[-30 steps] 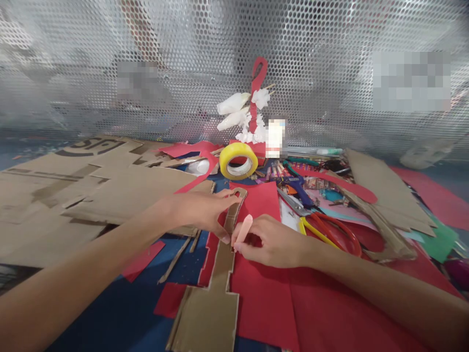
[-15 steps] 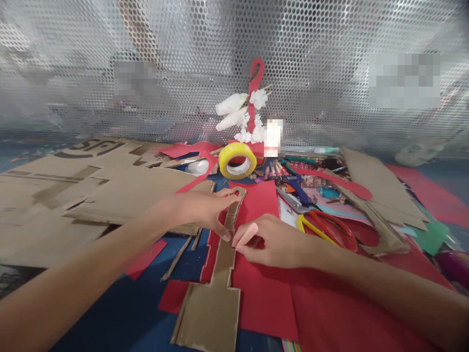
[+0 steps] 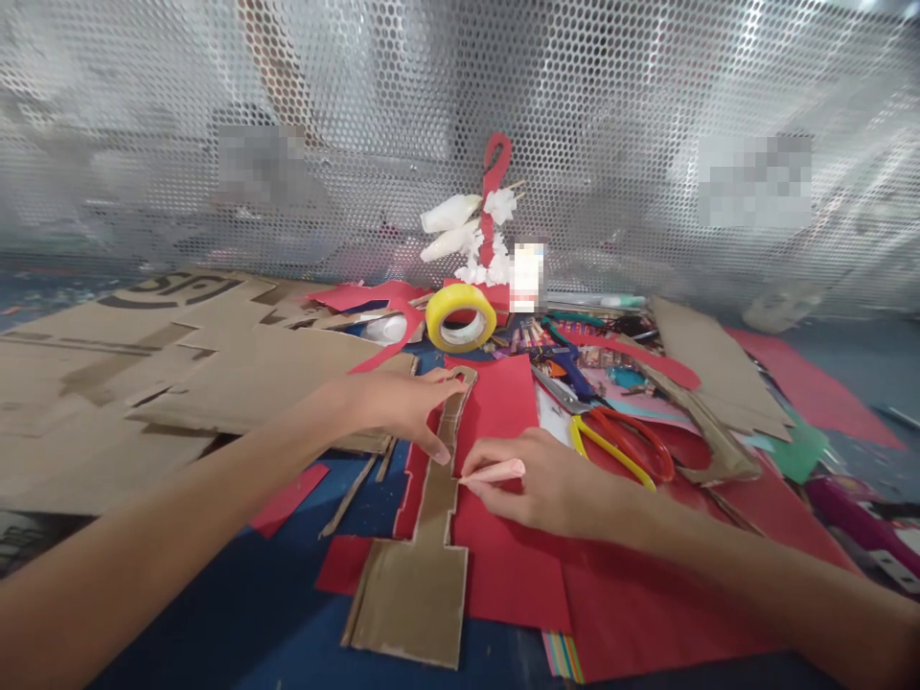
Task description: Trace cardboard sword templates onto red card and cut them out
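Note:
A brown cardboard cutout [image 3: 417,594] with a wide base and narrow neck lies on red paper [image 3: 503,565]. My left hand [image 3: 402,412] rests over the neck's upper part, thumb and fingers apart and pressing on it. Beside the neck's right edge, my right hand [image 3: 536,479] pinches a short pale pink stick [image 3: 499,471], its tip at the cardboard's edge on the red paper. The stick looks like a pencil or crayon; its tip is too small to make out.
Yellow tape roll [image 3: 461,317] stands behind the cutout. Scissors [image 3: 618,446] with red and yellow handles lie right of it. Cardboard sheets [image 3: 237,364] cover the left. A red stand with white flowers [image 3: 491,220] stands before a perforated metal panel [image 3: 359,105].
My right hand has tilted the pink stick flatter, its back end now pointing right. The camera view has shifted slightly. My left hand stays on the cardboard neck.

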{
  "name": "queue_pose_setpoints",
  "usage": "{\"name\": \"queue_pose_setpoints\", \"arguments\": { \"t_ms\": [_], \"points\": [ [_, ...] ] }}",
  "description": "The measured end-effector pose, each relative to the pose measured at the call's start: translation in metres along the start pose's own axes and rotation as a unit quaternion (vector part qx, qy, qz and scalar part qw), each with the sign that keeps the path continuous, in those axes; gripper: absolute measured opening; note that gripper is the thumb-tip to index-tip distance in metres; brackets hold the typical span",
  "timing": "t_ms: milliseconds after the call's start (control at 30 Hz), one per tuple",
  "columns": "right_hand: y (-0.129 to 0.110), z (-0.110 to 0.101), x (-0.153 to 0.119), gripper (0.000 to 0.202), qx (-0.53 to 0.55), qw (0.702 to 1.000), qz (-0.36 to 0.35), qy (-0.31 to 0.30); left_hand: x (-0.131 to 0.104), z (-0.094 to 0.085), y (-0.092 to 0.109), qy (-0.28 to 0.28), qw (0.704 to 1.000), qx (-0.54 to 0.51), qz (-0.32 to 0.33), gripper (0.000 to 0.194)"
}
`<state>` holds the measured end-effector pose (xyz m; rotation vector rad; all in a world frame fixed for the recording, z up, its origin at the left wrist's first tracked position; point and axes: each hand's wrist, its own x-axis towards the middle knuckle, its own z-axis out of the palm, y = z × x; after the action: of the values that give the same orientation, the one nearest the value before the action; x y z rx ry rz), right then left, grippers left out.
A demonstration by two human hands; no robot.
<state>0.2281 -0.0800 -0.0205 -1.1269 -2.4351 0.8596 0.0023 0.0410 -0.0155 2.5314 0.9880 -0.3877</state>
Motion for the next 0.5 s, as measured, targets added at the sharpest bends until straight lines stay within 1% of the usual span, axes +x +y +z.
{"name": "queue_pose_setpoints", "arguments": {
  "t_ms": [67,167,267,367,500],
  "points": [
    [-0.001,0.001,-0.001,0.021,-0.011,1.0,-0.017,-0.002,-0.001,-0.002,0.002,-0.005,1.0,0.003,-0.012,0.108],
    [-0.005,0.003,-0.005,0.023,-0.035,0.999,-0.038,-0.008,-0.003,-0.005,0.008,-0.02,0.999,0.005,-0.033,0.116],
    [-0.013,0.004,-0.01,0.024,-0.049,0.998,-0.041,-0.023,-0.004,-0.008,0.013,-0.029,0.999,0.012,-0.039,0.122],
    [-0.019,0.005,-0.014,0.024,-0.055,0.997,-0.04,-0.036,-0.005,-0.009,0.014,-0.029,0.999,0.015,-0.036,0.118],
    [-0.022,0.004,-0.016,0.025,-0.052,0.997,-0.038,-0.045,-0.006,-0.01,0.016,-0.016,0.999,0.023,-0.035,0.112]
  ]
}}
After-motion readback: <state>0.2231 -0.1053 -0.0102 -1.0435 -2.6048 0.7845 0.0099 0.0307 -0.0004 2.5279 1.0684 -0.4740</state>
